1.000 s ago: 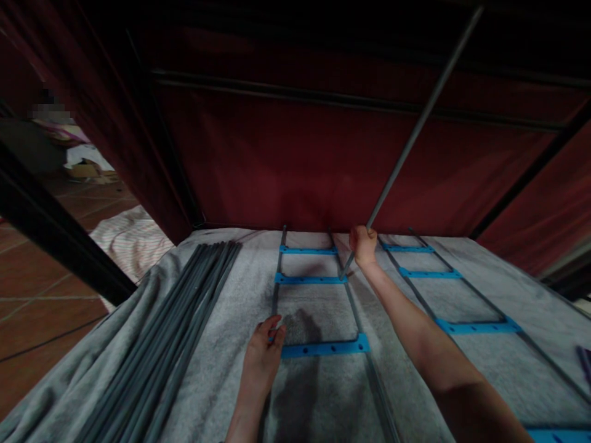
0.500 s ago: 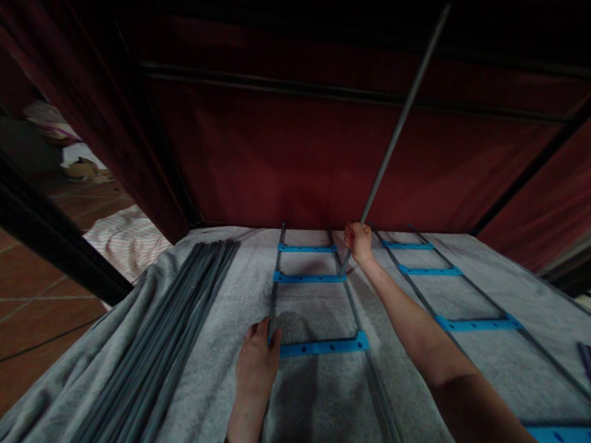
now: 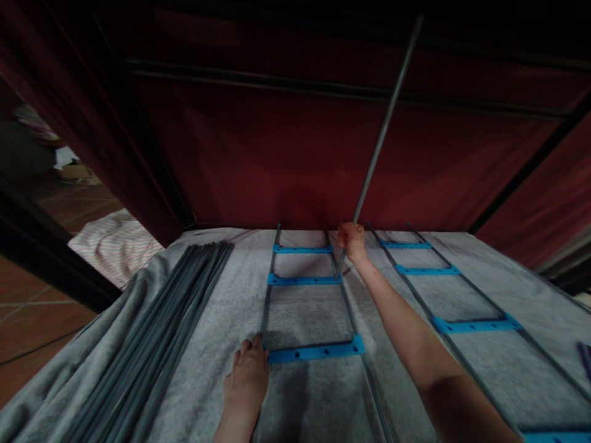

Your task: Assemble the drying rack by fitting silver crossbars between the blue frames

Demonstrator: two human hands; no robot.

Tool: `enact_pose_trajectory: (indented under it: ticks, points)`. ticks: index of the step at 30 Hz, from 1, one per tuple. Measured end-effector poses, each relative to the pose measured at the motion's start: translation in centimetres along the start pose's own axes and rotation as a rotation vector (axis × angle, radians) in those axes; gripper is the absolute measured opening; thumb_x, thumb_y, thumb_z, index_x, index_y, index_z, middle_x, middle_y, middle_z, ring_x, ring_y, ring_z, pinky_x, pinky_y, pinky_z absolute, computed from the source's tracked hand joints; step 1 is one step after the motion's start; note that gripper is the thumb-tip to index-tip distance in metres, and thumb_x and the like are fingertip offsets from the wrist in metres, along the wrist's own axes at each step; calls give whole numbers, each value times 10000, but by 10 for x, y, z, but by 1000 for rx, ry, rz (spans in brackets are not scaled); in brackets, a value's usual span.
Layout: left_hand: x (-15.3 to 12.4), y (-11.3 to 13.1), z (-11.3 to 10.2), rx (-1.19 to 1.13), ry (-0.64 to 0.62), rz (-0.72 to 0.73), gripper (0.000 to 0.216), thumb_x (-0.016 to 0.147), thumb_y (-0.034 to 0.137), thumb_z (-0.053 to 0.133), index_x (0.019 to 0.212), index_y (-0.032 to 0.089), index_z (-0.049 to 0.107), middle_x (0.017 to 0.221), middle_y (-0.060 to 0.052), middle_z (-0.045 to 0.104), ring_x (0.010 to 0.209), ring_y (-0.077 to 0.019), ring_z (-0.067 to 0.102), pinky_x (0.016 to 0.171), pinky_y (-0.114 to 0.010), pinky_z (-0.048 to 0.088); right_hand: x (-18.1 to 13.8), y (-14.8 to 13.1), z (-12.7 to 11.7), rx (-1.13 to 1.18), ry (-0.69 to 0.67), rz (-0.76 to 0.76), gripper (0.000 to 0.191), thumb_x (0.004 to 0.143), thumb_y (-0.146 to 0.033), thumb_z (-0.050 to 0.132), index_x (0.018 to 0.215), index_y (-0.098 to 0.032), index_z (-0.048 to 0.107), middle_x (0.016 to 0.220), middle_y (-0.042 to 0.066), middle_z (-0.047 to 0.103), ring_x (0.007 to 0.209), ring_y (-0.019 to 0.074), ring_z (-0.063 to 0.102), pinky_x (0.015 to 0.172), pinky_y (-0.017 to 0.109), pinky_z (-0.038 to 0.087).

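Observation:
My right hand (image 3: 352,240) is closed round a long grey rod (image 3: 386,120) that slants up and away to the right. The rod's lower end meets the right end of the middle blue crosspiece (image 3: 305,280), though whether it sits in a hole I cannot tell. My left hand (image 3: 247,375) grips the left end of the nearest blue crosspiece (image 3: 318,352), where a side rod runs through; its fingertips are partly hidden. Together the crosspieces and two side rods form a ladder-like frame lying flat. A further blue crosspiece (image 3: 302,250) spans its far end.
A bundle of grey rods (image 3: 170,326) lies on the grey blanket (image 3: 210,351) to the left. A second ladder-like frame with blue crosspieces (image 3: 475,326) lies to the right. Red fabric (image 3: 258,160) with dark bars stands behind. Striped cloth (image 3: 117,243) is at left.
The upright part of the rod has swung slightly left, and my right hand has shifted a little left with it. My left hand has moved slightly down and left in the view, which itself moved.

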State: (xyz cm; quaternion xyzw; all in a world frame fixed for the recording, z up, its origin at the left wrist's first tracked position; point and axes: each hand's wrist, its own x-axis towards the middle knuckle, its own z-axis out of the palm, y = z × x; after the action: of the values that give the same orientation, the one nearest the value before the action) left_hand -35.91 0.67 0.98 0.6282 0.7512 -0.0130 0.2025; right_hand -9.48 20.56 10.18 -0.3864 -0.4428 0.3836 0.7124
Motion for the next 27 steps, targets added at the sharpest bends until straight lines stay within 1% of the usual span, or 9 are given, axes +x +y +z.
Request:
enact_pose_trajectory:
  ticks: [3,6,9,12,15,19,21,24,27]
  points:
    - [-3,-1,2,10,-22,7,506,983,186,260,1469,140,391,1392,-180,493,1285,-307,470,921,-407,480,3,0,-1,6,4,5,432,745,-412,613,472,-241,326,407,-81,272,332,54,221,320,220,141]
    - [-7,0,0,33,-51,29,562,972,150,232,1514,271,318,1324,-135,518,1234,-282,500,900,-406,493,6,2,0,8,5,11,445,733,-424,625,459,-242,326,396,-84,265,324,50,219,313,217,137]
    - [-11,2,-2,62,-78,70,569,955,147,284,1450,394,417,1282,-98,520,1206,-266,510,906,-394,494,10,3,0,12,5,29,434,718,-418,647,466,-239,342,398,-87,267,327,46,206,312,211,118]
    - [-13,0,2,47,-56,119,492,945,259,411,1415,389,475,1288,-95,496,1218,-277,484,914,-391,500,12,4,-1,29,-38,66,435,700,-411,666,469,-238,339,403,-89,261,339,43,186,316,211,107]
    - [-13,-1,12,100,-7,135,528,920,232,475,1422,396,461,1289,-104,484,1203,-285,480,882,-389,518,13,3,-3,46,-83,92,461,698,-414,674,472,-241,311,408,-89,247,351,43,168,323,214,101]
    - [-13,4,21,235,70,118,635,899,37,359,1412,393,477,1279,-132,508,1145,-274,519,857,-378,525,11,3,-3,65,-136,107,488,701,-416,686,479,-245,286,419,-89,231,353,44,159,328,217,94]
    - [-14,9,19,270,67,102,696,869,-31,321,1413,372,482,1276,-142,518,1145,-270,528,862,-363,523,10,3,-2,68,-158,118,492,694,-416,695,474,-244,290,422,-89,234,352,42,161,328,216,94]
    - [-16,17,11,286,21,84,699,867,-49,292,1418,334,487,1268,-158,525,1161,-278,531,857,-358,523,10,5,0,45,-158,136,498,702,-431,688,468,-243,291,425,-90,240,352,42,173,332,210,116]
    - [-20,21,6,305,23,96,675,875,-35,298,1432,305,470,1277,-165,516,1169,-279,530,852,-355,521,7,7,2,-8,-101,145,494,701,-434,659,463,-245,270,415,-92,245,350,43,182,339,203,140]
